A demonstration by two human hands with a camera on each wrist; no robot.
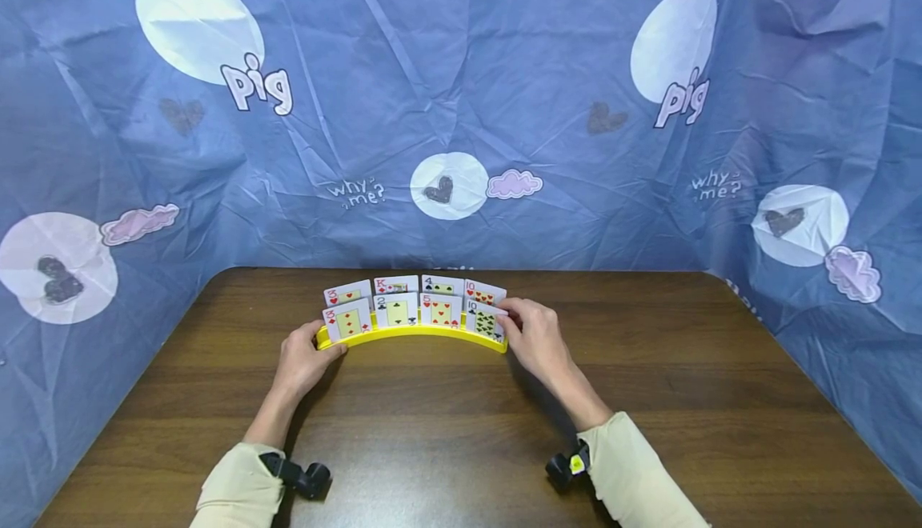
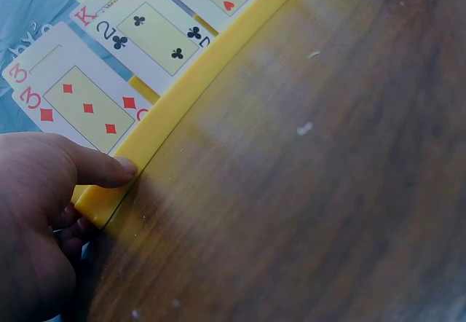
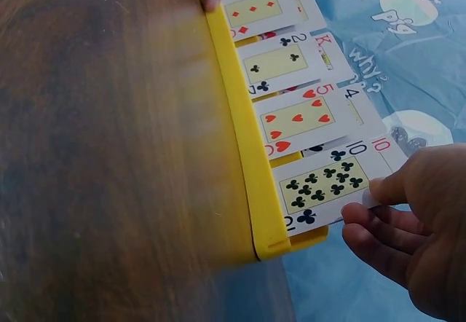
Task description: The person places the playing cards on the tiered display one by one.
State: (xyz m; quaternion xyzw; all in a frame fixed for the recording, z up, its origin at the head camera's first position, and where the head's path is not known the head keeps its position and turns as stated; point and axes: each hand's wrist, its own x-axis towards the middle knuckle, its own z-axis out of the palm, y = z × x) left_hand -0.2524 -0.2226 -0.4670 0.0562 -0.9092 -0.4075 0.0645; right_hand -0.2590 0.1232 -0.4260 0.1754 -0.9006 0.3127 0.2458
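A curved yellow card holder point(image 1: 414, 331) stands on the table with playing cards upright in two rows. My left hand point(image 1: 304, 358) grips its left end, the thumb point(image 2: 109, 170) along the front edge beside the three of diamonds point(image 2: 86, 111). At the right end, my right hand point(image 1: 535, 336) pinches the outer edge of the ten of clubs point(image 3: 324, 187) between thumb and fingers. Between them in the front row are the two of clubs point(image 1: 396, 311) and five of hearts point(image 1: 441, 312). Behind stand a red three point(image 1: 347, 292), a red king point(image 1: 395, 283), a black four point(image 1: 442, 284) and a red ten point(image 1: 484, 293), partly hidden.
The brown wooden table point(image 1: 432, 424) stretches in front of the holder and to both sides. A blue printed cloth point(image 1: 461, 96) hangs behind the table and along its sides. Each wrist wears a black camera mount, the left one point(image 1: 298, 476) close over the tabletop.
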